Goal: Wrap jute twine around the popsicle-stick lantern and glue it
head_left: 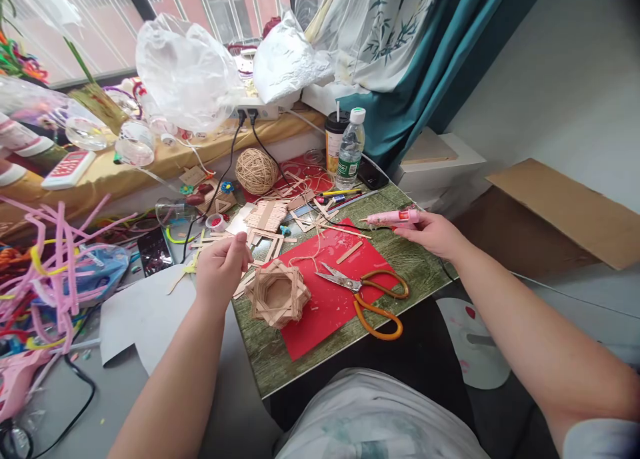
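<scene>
My right hand [436, 235] is closed around a pink hot glue gun [393, 217], its nozzle pointing left over the table's right side. My left hand [220, 266] is curled with thumb against fingers; whatever it may hold is hidden. Just right of and below it sits a star-shaped container of stacked craft sticks [295, 306], with an opening in its middle. Scissors with orange handles [383, 330] lie spread on a red sheet [313, 329] and reach past the table's front edge. A single craft stick [349, 252] rests on the sheet.
Loose craft sticks [267, 219], a twine ball [257, 171], a water bottle [351, 149] and a drink cup [334, 146] stand or lie at the back. Black cords [235, 142] run from a power strip. Pink pipe cleaners [60, 266] and a phone [154, 251] are left; a cardboard box [565, 206] is right.
</scene>
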### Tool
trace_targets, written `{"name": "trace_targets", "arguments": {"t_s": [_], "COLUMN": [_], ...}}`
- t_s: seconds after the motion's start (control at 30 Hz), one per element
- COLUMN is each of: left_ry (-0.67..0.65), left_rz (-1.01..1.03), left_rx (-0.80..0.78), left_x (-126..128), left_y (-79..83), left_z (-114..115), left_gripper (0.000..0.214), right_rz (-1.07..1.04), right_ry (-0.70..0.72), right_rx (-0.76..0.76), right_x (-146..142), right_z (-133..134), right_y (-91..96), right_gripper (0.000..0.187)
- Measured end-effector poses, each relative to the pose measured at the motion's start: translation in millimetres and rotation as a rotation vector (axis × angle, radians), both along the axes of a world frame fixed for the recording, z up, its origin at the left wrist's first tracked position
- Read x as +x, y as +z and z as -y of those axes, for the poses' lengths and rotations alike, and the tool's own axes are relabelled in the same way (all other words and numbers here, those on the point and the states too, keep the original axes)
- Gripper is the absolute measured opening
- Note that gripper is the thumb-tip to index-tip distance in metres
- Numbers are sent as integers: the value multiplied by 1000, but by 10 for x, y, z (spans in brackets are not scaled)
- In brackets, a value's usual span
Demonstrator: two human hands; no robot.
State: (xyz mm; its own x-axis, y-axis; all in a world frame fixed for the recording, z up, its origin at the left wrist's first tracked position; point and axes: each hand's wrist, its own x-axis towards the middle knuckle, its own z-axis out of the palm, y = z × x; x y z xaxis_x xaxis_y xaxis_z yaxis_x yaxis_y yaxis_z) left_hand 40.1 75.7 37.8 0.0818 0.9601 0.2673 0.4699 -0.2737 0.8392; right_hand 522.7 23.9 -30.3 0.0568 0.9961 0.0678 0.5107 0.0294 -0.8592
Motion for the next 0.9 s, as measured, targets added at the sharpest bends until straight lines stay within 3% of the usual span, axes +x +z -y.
{"name": "trace_targets", "arguments": {"t_s": [0.07,0.23,0.33,0.43,0.63,0.9], "left_ry": [-30,-107,-63,-11,-28,-49], "left_rz": [29,19,-20,-46,49,200], "left_rx": [-9,-41,-75,-48,-27,-33], "left_x": [19,52,47,22,-30,7], "left_y": [-12,-1,0,10,15,-94], "left_z": [-8,-4,17,31,-6,-83], "left_gripper": [64,32,26,29,60,33], "right_rz": [-33,-35,-37,-11,121,198], "right_ry": [81,153,158,118,-14,-248], "right_rx": [-63,-108,-93,-63,26,108], "right_x": [-67,-253,-304,-314,-203,-61], "right_z": [-11,-121,-191,-214,-217,-324], "right_y": [7,-87,-174,-256,-276,-205], "right_gripper": [54,60,57,52,44,47]}}
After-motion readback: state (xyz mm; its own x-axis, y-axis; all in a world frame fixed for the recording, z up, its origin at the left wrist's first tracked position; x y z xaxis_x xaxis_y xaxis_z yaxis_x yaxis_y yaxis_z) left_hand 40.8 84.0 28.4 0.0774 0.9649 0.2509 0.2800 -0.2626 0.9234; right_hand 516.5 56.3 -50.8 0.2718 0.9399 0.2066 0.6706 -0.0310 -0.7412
